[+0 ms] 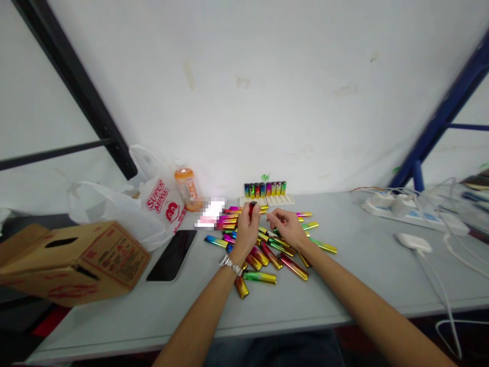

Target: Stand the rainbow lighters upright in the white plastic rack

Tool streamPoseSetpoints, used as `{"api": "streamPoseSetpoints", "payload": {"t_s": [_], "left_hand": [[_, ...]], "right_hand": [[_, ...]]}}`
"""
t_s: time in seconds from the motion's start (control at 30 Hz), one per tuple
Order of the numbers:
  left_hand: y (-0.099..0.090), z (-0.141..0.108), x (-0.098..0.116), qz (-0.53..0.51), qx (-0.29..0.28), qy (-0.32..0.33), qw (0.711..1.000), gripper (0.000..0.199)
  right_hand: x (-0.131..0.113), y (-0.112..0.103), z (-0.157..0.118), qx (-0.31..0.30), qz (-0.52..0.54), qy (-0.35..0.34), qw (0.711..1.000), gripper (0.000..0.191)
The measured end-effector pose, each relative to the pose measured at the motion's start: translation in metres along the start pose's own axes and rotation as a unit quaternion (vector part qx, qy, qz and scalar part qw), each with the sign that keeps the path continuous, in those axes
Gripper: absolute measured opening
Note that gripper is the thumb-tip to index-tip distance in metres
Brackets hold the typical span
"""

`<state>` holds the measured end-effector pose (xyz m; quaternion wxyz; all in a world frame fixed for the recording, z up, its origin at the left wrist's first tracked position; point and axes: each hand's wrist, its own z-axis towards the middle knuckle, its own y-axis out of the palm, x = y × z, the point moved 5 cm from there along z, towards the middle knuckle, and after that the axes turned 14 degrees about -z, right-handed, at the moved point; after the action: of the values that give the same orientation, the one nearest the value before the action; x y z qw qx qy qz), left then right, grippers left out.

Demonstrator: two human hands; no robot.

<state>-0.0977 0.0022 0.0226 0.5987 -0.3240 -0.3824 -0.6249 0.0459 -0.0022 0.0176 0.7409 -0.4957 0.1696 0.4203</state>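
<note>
My left hand [246, 232], with a silver watch at the wrist, is closed around an upright dark-red lighter [252, 205]; only its top shows above the fingers. Just to the right, my right hand [289, 228] has its fingers curled into a pinch. Whatever lies between those fingertips is hidden or too small to make out. Beneath and around both hands is a loose pile of shiny, colour-graded lighters [293, 266]. Behind them, several similar lighters [268, 189] stand upright in a row in white trays with holes [281, 201].
On the left are a cardboard box [110, 260], a black phone [172, 256], a white plastic bag [153, 214] and an orange drink bottle [187, 188]. A bright blurred-out screen [211, 213] lies near the pile. At right are a power strip [416, 214] and a white charger [414, 242] with cables.
</note>
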Motion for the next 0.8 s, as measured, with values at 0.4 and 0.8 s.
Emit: {"api": "streamPoseSetpoints", "payload": {"t_s": [0.4,0.8], "left_hand": [[-0.002,0.000,-0.001,0.148,0.010,-0.009,0.989,0.034],[0.002,-0.006,0.007,0.125,0.002,0.000,0.992,0.048]], "right_hand": [[0.003,0.010,-0.002,-0.030,0.007,0.009,1.000,0.051],[0.005,0.013,-0.003,-0.048,0.035,0.036,0.998,0.057]]}}
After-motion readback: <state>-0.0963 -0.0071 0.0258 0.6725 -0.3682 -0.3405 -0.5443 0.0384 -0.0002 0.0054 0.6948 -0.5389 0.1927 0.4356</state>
